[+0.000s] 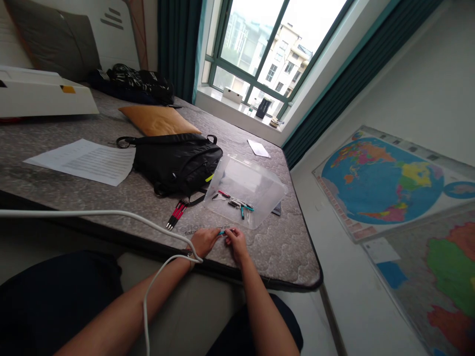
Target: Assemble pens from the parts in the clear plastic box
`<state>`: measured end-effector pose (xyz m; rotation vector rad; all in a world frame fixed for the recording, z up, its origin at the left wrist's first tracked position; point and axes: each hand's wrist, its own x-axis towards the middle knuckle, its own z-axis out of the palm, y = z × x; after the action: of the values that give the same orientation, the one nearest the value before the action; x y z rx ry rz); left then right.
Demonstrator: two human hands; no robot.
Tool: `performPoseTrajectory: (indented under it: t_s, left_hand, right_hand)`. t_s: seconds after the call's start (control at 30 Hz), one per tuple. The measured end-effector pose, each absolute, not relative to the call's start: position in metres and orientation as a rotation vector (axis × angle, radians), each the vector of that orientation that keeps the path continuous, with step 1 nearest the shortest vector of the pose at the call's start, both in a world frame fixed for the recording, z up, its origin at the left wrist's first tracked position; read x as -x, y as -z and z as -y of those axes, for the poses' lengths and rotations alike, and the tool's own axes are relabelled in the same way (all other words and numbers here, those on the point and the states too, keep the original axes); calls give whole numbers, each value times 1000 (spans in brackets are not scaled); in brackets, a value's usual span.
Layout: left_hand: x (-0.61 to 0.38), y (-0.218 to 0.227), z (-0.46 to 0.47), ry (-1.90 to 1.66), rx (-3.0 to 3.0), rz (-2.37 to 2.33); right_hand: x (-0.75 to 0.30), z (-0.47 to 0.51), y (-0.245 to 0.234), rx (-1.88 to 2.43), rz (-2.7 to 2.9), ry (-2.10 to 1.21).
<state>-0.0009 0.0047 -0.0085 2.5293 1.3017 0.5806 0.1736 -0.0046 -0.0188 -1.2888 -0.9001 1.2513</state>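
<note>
My left hand (pixel 202 242) and my right hand (pixel 236 244) meet over the near edge of a grey quilted mattress (pixel 274 247), both pinching a small teal-capped pen (pixel 224 232). Its length is mostly hidden by my fingers. Just beyond them, a transparent plastic box (pixel 245 185) lies tilted, holding several red, black and teal pens. To the left of the box, several red-and-black pens (pixel 177 215) lie loose on the mattress. A white cable (pixel 111 213) runs over my left wrist.
A black backpack (pixel 176 165) sits left of the box, beside a printed sheet (pixel 85 160). An orange cushion (pixel 159 121) and a small paper (pixel 259 148) lie farther back. Wall maps (pixel 382 180) are on the right, and the mattress edge drops off in front of me.
</note>
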Motion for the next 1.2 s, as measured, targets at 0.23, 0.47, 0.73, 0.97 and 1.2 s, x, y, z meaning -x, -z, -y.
performPoseTrajectory:
  t_s: [0.23, 0.47, 0.73, 0.97, 1.2]
  left_hand:
    - [0, 6, -5, -594, -2514, -1349]
    - [0, 10, -6, -562, -2507, -1354]
    - [0, 9, -5, -560, -2489, -1369]
    - [0, 5, -4, -554, -2494, -1367]
    - [-1, 6, -4, -565, -2503, -1377]
  right_hand:
    - [-177, 5, 24, 1241, 829, -1282]
    - [-179, 7, 20, 1178, 748, -1362]
    - [-169, 11, 13, 1153, 663, -1363]
    - [-168, 8, 16, 1228, 708, -1354]
    - [-172, 12, 13, 1174, 656, -1395]
